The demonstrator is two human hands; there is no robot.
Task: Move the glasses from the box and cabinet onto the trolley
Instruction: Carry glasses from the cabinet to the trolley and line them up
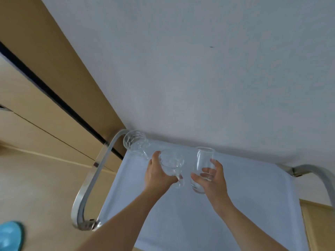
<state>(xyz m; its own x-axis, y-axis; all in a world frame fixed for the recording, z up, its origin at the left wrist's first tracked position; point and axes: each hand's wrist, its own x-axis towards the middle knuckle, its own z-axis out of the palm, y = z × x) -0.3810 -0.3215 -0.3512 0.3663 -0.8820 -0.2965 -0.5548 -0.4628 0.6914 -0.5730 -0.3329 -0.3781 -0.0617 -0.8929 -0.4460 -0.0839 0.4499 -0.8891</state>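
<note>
Over the trolley's white top point(244, 200) my left hand point(156, 175) grips a cut-crystal stemmed glass point(172, 163) round its bowl, the stem pointing down toward the tray. Beside it my right hand point(213, 178) holds a tall plain clear glass point(204, 160), fingers curled round its lower part. A second cut-crystal glass point(135, 142) stands at the trolley's far left corner, apart from both hands.
The trolley has curved metal handle rails on the left point(90, 180) and the right point(319, 176). A white wall point(199, 69) rises right behind it. Beige cabinet fronts point(45, 109) stand at left. A blue slipper point(10, 236) lies on the floor at bottom left.
</note>
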